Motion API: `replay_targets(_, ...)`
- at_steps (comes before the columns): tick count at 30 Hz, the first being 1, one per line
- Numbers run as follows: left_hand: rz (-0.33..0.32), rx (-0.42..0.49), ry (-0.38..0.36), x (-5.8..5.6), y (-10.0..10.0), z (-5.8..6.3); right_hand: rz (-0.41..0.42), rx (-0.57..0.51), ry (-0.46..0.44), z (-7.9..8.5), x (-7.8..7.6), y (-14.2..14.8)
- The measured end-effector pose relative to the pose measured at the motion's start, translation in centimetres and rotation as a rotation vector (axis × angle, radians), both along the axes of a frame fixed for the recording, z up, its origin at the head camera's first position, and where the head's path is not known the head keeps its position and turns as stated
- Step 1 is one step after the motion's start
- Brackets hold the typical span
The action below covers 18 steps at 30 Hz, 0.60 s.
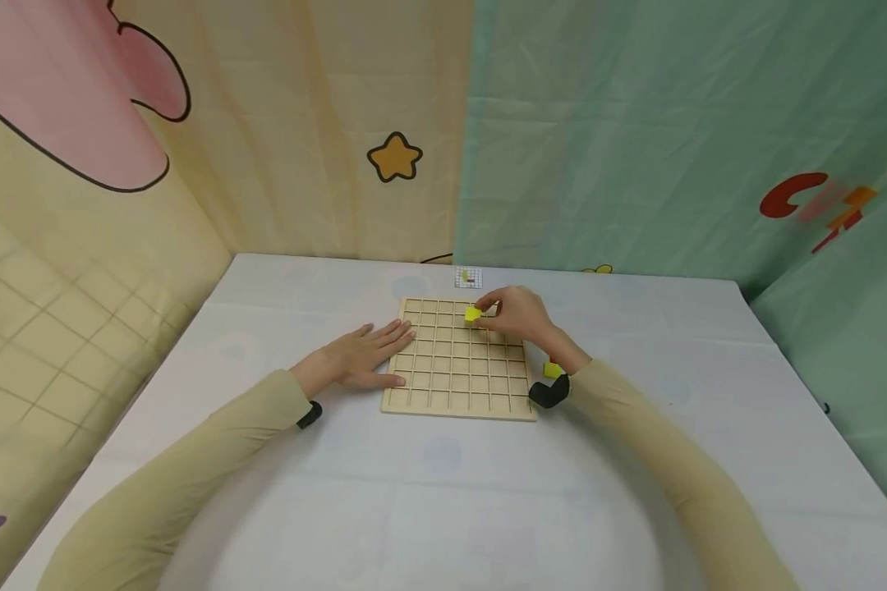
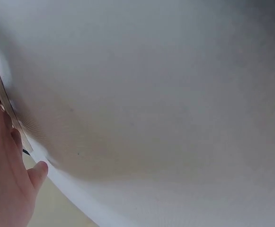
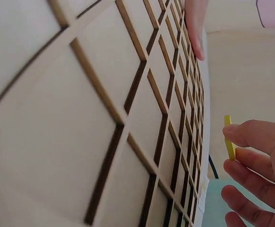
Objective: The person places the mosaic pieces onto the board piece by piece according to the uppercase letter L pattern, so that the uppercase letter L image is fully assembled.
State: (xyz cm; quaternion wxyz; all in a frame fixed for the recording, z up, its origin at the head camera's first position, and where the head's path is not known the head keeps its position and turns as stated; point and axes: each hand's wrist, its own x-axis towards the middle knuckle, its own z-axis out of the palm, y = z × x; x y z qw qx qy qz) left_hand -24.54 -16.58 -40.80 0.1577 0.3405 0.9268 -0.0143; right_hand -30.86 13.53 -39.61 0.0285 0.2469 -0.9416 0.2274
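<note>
A pale wooden board (image 1: pixel 451 400) with a grid of square cells lies on the white-covered table. My right hand (image 1: pixel 519 313) pinches a small yellow tile (image 1: pixel 472 315) between thumb and fingertips, over the board's far part. In the right wrist view the tile (image 3: pixel 229 137) shows its thin edge, with air between it and the grid. My left hand (image 1: pixel 362 353) rests on the board's left edge, fingers spread and straight. The left wrist view catches only part of that hand (image 2: pixel 4 175) beside the board's edge.
Beyond the board lies a small card printed with a grid (image 1: pixel 469 277). Right of the board, partly behind the right wrist, sits another yellow piece (image 1: pixel 553 370) with a bit of red by it. Patterned curtains (image 1: pixel 606 148) stand behind the table and at its sides.
</note>
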Motion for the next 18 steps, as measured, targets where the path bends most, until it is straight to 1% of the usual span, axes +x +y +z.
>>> replay_targets(8, 0.014, -0.025, -0.01, -0.2, 0.0, 0.0, 0.024, 0.019, -0.047, -0.4, -0.8, -2.9)
replay_targets(14, 0.015, -0.014, -0.019, -0.1, 0.1, 0.0, 0.022, 0.025, -0.068, -0.8, -1.2, -3.9)
replay_targets(18, 0.016, -0.022, -0.019, -0.1, 0.2, -0.1, 0.024, 0.03, -0.073, -1.1, -1.4, -4.4)
